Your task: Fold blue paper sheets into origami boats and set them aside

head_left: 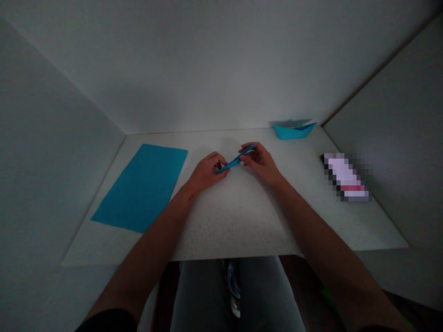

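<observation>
Your left hand point(209, 171) and right hand point(261, 163) pinch a folded blue paper point(235, 163). A blue sheet point(140, 186) lies left of your fingers point(248, 161); rightward sit a paper boat point(294, 133) and pixelated device point(346, 177).

Dim, grey and softly shadowed.

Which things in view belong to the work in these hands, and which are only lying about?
Belonging to the work:
Folded blue paper, held by left hand and right hand
Flat blue paper, probably: similar colour
Paper boat, probably: similar colour

Only lying about, it seems:
Pixelated phone-like device, at right
</observation>
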{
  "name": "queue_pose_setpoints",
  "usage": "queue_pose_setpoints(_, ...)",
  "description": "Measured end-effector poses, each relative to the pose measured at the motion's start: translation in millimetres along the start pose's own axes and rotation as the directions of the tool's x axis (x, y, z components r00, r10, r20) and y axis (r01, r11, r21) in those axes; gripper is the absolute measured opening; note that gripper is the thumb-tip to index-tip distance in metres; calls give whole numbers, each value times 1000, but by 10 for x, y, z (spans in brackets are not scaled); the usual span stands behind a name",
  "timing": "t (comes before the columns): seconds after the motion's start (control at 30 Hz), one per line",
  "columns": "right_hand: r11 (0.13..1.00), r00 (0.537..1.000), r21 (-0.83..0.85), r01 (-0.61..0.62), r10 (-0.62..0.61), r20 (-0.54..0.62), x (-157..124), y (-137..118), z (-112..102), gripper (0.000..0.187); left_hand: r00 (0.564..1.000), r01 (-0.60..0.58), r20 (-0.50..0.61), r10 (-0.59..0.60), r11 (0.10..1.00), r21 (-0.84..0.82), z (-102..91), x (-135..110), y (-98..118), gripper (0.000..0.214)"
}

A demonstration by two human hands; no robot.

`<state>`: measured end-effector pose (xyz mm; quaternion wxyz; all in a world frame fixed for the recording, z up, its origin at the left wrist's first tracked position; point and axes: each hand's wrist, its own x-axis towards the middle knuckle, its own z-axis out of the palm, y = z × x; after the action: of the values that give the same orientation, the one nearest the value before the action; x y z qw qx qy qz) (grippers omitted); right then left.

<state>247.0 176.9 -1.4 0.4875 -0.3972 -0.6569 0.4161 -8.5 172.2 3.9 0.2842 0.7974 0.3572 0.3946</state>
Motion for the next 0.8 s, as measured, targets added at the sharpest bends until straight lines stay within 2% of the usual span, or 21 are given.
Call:
queue_pose_setpoints(0.1, 996, 997, -81, 41, -35, 71, -48, -34, 78, 59, 992, 27, 120, -26, 1000, -5, 27, -24, 39, 33)
queue_pose_setpoints(0.2, 986, 986, -140, 86, -64, 154, -80, -45, 110, 60, 980, 92, 182, -78, 993, -70, 46, -32, 52, 55)
queue_pose_setpoints(0.3, 975, 975, -169, 141, -107, 194, -91, -25, 103, 64, 974, 146, 193, -121, 982, -120, 57, -32, 50, 63)
queue_pose_setpoints(0.5, 957, 965, -219, 189, -140, 222, -100, 2, 61, 61, 979, 152, 157, -132, 981, -122, 39, -38, 41, 67)
queue_pose_setpoints(0.6, 955, 974, -238, 176, -134, 180, -102, 0, 49, 59, 984, 154, 113, -141, 980, -126, 31, -36, 18, 59)
queue_pose_setpoints(0.73, 943, 992, -309, 126, -129, 13, -77, 21, 10, 51, 981, 188, -11, -194, 965, -181, 37, -10, -31, 44)
queue_pose_setpoints(0.8, 942, 992, -316, 108, -123, -30, -53, 41, -20, 43, 972, 200, -76, -222, 953, -226, 44, 10, -55, 37)
